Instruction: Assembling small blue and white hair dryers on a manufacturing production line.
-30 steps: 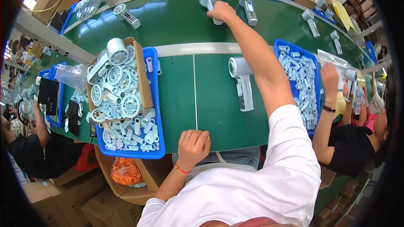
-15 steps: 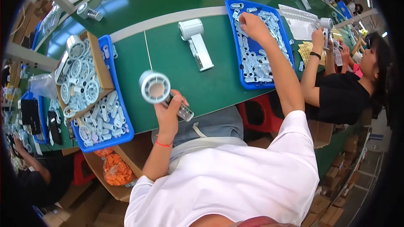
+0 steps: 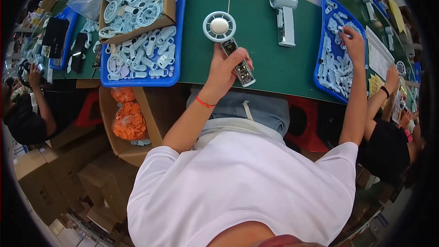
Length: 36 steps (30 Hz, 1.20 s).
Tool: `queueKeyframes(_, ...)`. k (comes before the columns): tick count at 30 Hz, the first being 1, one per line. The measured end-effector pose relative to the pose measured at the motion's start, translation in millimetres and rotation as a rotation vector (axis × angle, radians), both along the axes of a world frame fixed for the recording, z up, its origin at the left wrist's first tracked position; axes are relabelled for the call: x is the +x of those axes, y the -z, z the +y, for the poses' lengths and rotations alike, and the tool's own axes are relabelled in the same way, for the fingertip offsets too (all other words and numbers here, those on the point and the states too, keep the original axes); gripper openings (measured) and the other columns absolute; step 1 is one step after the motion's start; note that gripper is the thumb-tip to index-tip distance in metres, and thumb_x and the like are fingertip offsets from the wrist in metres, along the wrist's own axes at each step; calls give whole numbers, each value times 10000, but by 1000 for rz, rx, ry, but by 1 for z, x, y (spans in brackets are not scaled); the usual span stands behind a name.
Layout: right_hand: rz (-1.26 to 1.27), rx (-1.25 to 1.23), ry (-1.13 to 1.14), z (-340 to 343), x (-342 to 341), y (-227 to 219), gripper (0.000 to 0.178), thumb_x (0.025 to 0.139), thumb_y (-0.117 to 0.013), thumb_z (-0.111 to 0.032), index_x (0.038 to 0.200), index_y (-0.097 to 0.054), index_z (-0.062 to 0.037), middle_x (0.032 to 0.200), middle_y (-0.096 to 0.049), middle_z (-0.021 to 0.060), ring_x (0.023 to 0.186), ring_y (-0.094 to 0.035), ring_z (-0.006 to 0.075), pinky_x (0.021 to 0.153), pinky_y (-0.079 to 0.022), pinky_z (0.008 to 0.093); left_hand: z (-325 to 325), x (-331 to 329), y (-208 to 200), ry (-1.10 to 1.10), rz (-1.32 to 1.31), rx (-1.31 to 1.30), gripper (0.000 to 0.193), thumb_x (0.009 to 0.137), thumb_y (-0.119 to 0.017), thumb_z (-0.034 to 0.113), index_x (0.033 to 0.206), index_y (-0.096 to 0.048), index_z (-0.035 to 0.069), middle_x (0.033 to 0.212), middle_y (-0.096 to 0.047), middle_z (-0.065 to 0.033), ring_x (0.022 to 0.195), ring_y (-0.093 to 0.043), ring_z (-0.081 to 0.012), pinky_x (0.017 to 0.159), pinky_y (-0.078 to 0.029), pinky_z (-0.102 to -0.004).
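On the green bench: half-built handheld fan (image 3: 228, 41), circuit board bare along its handle.
Left hand (image 3: 224, 71): fingers clamped round that handle.
Right hand (image 3: 351, 41): fingertips down among pale parts in the blue tray (image 3: 320, 71); pinch unclear.
Done: head fitted.
Left: handle cover, seemingly.

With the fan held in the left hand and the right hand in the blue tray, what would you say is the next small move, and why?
Probably close the right hand on one white part in the right tray and bring it to the fan. The left hand holds the fan with its handle's circuit board exposed, and the right fingers already rest among the parts.
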State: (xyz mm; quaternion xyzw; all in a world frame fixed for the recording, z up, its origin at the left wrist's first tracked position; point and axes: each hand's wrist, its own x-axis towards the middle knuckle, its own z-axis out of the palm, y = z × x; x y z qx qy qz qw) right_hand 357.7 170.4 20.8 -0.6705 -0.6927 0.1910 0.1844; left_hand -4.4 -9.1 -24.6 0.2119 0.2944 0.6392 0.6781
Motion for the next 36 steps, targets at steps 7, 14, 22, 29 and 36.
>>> queueKeyframes(7, 23, 2, 24, -5, 12, 1, 297, 841, -599, -242, 1040, -630, -24, 892, -640, 50, 732, -589, 106, 642, -428, 198, -3, -1, -2, 40, 90, 55, 382, 792, -639, 101, 1042, -352, 70, 859, -537, -102, 763, -574, -200, 690, -493, -350)
queueKeyframes(14, 509, 166, -406, -105, -129, -25, 219, 859, -535, -61, 1059, -601, 1, 1149, -481, 102, 974, -563, 184, 870, -472, 296, -8, -2, 3, 21, 139, 103, 554, 759, -648, 3, 1199, -316, 58, 954, -537, -104, 817, -584, -187, 753, -501, -348)
queueKeyframes(22, -64, 400, -623, -183, -176, 15, 370, 625, -676, 22, 980, -640, -79, 905, -627, 41, 813, -566, 242, 675, -466, 330, -13, -7, -12, 37, 124, 93, 597, 765, -717, 319, 1163, -395, 13, 1049, -574, -145, 849, -609, -189, 738, -513, -311)
queueKeyframes(29, 392, -31, -442, -168, -185, -23, 301, 700, -673, 31, 992, -612, -9, 886, -641, 73, 766, -628, 178, 667, -497, 272, -11, -4, -5, 13, 249, 186, 682, 726, -719, 431, 1159, -396, 16, 1075, -558, -123, 883, -585, -163, 756, -487, -275)
queueKeyframes(36, 1023, -300, -136, -167, -209, -11, 275, 737, -689, 13, 985, -585, 71, 852, -645, 125, 772, -626, 137, 693, -501, 239, -15, 0, -5, 31, 745, 261, 940, 669, -770, 402, 1309, -258, -58, 1172, -492, -168, 1052, -515, -258, 883, -416, -337)
